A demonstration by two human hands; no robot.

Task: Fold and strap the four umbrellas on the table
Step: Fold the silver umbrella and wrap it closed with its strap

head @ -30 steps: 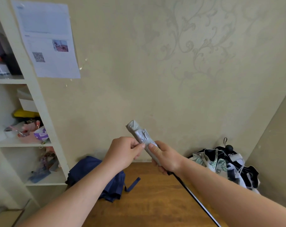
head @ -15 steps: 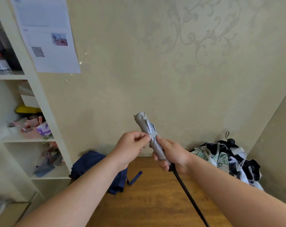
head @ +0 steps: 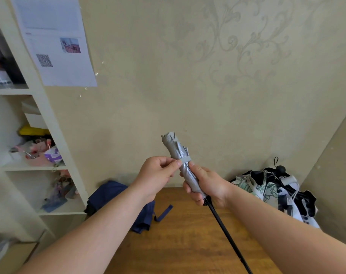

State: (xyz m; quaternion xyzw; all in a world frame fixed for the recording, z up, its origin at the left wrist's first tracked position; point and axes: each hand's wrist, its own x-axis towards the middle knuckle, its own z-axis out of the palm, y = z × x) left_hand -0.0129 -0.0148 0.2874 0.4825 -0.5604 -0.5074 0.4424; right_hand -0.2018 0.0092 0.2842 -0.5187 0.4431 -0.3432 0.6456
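Grey umbrella [head: 179, 157], rolled tight, is standing tilted in the air above the far end of the wooden bench [head: 180, 244], and we are holding it with both hands. Our right hand [head: 206, 186] is gripping its lower canopy, fingers [head: 190, 191] curled round the cloth, with the black shaft [head: 226, 236] running down toward us. Our left hand [head: 158, 175] is pinching the grey strap [head: 185, 160] that is lying across the roll, thumb and forefinger closed on its end. Behind it, a navy umbrella [head: 116, 196] is lying loose on the bench by the white shelf [head: 55, 135]. A black-and-white patterned umbrella [head: 275, 192] is slumping unfolded in the right corner, against the wall.
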